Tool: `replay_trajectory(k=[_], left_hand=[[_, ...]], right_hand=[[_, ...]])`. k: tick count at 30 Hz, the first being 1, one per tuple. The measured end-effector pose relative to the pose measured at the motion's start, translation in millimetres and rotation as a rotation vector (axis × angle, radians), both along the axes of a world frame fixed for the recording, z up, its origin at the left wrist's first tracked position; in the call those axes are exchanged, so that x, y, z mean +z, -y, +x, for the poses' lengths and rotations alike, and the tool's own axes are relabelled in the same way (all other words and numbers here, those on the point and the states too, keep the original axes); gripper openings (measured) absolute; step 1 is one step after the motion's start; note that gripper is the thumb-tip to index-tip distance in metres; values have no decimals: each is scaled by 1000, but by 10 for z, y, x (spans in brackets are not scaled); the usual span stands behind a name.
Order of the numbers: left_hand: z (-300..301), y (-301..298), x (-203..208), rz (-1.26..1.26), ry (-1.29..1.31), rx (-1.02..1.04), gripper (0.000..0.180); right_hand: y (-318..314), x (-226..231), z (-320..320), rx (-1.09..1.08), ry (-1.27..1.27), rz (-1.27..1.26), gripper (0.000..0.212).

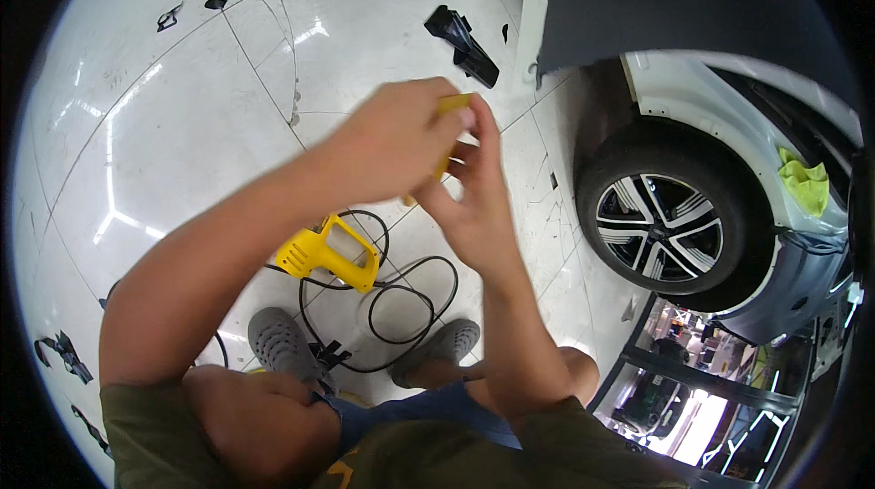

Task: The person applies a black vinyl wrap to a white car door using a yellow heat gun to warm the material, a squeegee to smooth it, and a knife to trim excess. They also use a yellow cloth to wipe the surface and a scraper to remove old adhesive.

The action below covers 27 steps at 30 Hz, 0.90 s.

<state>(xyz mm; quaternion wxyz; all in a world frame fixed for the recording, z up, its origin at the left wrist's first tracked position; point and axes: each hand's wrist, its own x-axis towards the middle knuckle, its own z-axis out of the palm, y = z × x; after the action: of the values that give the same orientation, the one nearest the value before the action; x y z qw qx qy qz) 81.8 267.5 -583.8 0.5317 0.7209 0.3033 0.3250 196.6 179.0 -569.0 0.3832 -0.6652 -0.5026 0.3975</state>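
Yellow piece (453, 103) clear of wheel (658, 232)

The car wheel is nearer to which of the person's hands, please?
Right. The right hand is to the left of the car wheel in the picture; the left hand is farther left and slightly higher.

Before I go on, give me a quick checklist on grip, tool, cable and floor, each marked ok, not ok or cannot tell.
1. Yellow piece held in left hand: ok.
2. Right hand firmly gripping it: cannot tell, fingers overlap.
3. Yellow corded tool set down on the floor: ok.
4. Tool switched off: cannot tell.
5. Black cable well away from gray shoes: not ok, loops lie close by.
6. Floor free of loose parts: not ok, black plastic part there.
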Motion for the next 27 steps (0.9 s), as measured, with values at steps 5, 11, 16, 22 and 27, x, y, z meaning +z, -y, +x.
replay_trajectory(k=[5,11,16,22,27], left_hand=[[-101,55,252,166,-402,58,44],[456,28,576,475,-348,176,39],[674,-230,448,214,-250,243,31],[928,24,425,162,-203,479,25],[542,-63,262,307,-231,396,24]], right_hand=[[133,-647,247,147,158,99,100],[632,-1638,1209,-66,459,-494,97],[1180,-2258,1641,-25,373,-596,86],[1259,-2492,2191,-277,574,-358,31],[1707,-2908,2855,-243,987,-570,24]])
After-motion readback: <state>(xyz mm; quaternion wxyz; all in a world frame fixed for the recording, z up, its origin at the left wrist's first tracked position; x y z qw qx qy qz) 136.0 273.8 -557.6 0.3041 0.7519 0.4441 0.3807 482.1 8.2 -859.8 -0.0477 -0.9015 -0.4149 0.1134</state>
